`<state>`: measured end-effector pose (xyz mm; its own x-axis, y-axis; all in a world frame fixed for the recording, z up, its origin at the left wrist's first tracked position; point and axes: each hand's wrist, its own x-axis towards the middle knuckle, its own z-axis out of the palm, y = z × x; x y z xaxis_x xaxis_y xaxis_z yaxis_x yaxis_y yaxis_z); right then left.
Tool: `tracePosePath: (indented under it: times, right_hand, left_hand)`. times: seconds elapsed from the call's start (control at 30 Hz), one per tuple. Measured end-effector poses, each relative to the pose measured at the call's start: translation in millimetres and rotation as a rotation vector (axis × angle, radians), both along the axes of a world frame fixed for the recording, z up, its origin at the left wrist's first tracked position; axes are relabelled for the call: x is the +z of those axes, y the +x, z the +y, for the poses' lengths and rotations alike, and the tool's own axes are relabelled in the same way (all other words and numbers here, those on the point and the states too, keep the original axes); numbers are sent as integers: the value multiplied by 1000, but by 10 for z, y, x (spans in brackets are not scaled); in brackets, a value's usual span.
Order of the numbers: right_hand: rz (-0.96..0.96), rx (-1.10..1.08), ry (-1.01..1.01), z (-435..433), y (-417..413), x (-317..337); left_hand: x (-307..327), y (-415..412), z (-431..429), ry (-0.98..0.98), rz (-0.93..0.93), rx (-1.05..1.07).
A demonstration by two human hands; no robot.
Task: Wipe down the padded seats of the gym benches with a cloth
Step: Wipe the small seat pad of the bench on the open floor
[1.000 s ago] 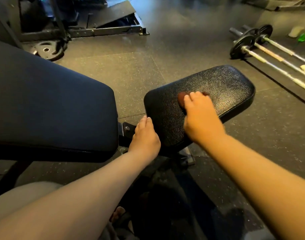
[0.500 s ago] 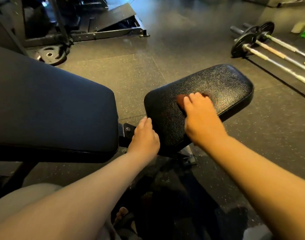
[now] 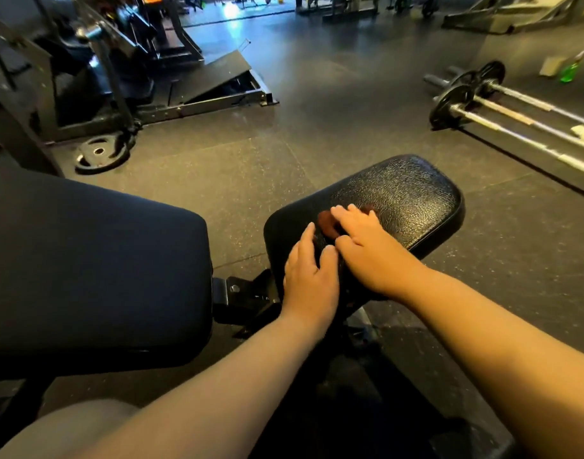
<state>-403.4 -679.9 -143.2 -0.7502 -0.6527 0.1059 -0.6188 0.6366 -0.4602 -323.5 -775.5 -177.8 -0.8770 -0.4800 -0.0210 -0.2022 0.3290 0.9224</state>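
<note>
I see the right hand lying palm down on the black padded seat, its fingers straight and slightly spread, pressing a dark reddish-brown cloth flat against the textured vinyl. The cloth peeks out at the hand's 10 o'clock, near the middle of the seat, with a smaller bit showing past the fingertips at 12 o'clock. The left hand rests on the seat's near left edge, at 7 o'clock from the cloth, fingers extended and loosely apart, its thumb just beside the right hand's thumb; it holds nothing that I can see. At 9 o'clock from the seat sits the dark backrest pad, joined to it by a black metal bracket. On the rubber floor, barbells lie at 2 o'clock, a green spray bottle beyond them, and a weight plate at 10 o'clock.
</note>
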Motion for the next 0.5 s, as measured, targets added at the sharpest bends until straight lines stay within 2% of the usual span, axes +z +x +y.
tracePosePath:
  times: [0.07,0.13,0.2,0.27,0.4,0.5]
  right_hand:
    - [-93,0,-152,134,-45,68]
    - [-45,-88,-235,280,-141,116]
    - [51,-114,-175,352,-196,140]
    - [129,-82,-63,381,-265,145]
    - [311,-102,111,553,-485,163]
    - [313,-124,107,693,-583,164]
  left_hand:
    - [-39,-72,130,1,11,-33]
    - [-74,-137,243,-153,-66,-76]
    - [-74,-222,327,-324,-116,-36]
    - [-6,-323,389,-446,-80,-15]
    - [28,-442,378,-370,-8,-59]
    - [-97,-380,180,-240,-7,123]
